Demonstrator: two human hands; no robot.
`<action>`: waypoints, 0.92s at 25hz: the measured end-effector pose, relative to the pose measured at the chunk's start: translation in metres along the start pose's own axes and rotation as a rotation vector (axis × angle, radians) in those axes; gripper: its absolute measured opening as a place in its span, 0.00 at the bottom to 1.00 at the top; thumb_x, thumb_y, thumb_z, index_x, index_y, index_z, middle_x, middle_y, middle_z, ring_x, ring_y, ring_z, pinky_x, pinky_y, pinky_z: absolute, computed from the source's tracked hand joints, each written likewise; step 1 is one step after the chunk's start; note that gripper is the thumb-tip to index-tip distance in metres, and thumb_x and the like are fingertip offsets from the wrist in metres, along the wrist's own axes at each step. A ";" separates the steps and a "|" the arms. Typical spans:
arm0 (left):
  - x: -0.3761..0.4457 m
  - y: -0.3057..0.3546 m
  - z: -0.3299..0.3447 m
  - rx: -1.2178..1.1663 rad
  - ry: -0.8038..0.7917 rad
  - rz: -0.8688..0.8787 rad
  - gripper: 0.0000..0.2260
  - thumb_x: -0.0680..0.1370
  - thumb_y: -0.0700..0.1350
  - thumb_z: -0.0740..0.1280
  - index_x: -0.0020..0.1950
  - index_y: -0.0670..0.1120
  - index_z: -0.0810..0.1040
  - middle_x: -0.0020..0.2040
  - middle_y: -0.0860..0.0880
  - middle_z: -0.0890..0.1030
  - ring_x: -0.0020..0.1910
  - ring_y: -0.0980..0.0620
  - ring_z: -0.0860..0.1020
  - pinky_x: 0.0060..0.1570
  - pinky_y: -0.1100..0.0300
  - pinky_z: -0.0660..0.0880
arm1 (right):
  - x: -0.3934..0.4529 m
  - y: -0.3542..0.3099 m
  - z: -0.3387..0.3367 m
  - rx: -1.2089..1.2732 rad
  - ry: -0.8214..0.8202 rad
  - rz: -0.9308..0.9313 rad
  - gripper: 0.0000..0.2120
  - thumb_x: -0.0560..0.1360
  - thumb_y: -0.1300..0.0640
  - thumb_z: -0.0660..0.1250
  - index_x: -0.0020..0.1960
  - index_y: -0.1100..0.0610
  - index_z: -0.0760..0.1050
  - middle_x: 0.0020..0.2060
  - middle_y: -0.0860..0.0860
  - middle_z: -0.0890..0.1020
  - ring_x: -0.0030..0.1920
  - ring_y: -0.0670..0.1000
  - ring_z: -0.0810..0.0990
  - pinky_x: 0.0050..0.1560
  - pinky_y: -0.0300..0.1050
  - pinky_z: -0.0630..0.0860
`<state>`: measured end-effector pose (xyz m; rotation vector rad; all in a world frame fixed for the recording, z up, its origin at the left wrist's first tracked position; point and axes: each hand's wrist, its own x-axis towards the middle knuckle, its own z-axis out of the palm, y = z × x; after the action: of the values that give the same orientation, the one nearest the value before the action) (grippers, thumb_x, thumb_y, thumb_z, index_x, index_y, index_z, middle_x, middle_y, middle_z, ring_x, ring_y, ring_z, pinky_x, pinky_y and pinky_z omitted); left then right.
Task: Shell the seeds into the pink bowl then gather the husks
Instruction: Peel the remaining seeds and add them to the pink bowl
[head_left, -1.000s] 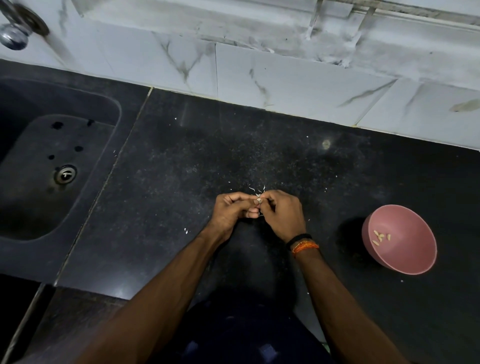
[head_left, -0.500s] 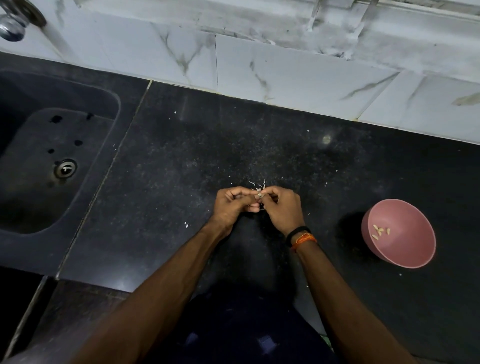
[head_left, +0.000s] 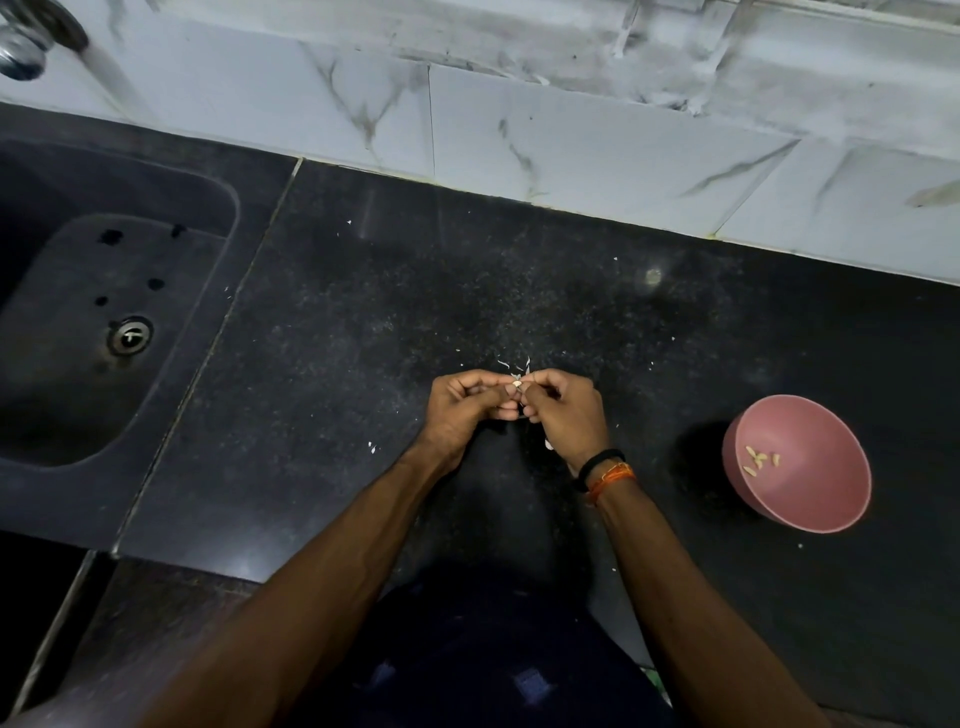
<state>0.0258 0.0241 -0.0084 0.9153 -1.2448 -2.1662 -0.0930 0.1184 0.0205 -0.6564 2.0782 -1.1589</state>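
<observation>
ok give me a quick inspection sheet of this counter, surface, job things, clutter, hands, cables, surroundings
surface: black speckled countertop, dotted with pale flecks.
job's things: pink bowl at the right, tilted, a few shelled seeds inside; one seed pinched between both hands; husks lie just beyond the fingertips.
clutter: stray husk bits scattered across the counter.
grippers: left hand and right hand meet at mid-counter, fingers curled on the seed; bands on the right wrist.
cables: nothing seen.
surroundings: dark sink with drain at the left, tap above it, marbled wall tiles behind.
</observation>
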 end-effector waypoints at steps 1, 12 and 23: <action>0.000 0.000 0.000 -0.010 0.001 -0.006 0.05 0.76 0.32 0.71 0.48 0.39 0.85 0.42 0.39 0.86 0.38 0.48 0.84 0.39 0.60 0.82 | 0.000 0.000 -0.002 -0.001 -0.010 -0.019 0.06 0.80 0.61 0.68 0.50 0.56 0.84 0.40 0.49 0.87 0.37 0.42 0.84 0.41 0.37 0.79; 0.006 0.005 0.000 -0.010 0.012 -0.106 0.06 0.76 0.29 0.67 0.47 0.34 0.83 0.36 0.41 0.83 0.33 0.52 0.80 0.33 0.63 0.78 | 0.002 0.003 -0.013 -0.391 0.003 -0.467 0.05 0.77 0.60 0.71 0.51 0.56 0.84 0.45 0.49 0.84 0.45 0.47 0.82 0.48 0.48 0.80; 0.006 -0.003 -0.008 -0.005 -0.074 -0.077 0.10 0.74 0.28 0.70 0.54 0.32 0.82 0.48 0.34 0.84 0.43 0.45 0.84 0.43 0.59 0.82 | -0.001 0.004 -0.014 -0.403 0.027 -0.474 0.03 0.77 0.59 0.72 0.49 0.56 0.83 0.43 0.49 0.83 0.43 0.48 0.81 0.46 0.47 0.80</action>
<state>0.0271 0.0173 -0.0161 0.9021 -1.2573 -2.2818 -0.1028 0.1284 0.0228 -1.3893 2.2693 -0.9894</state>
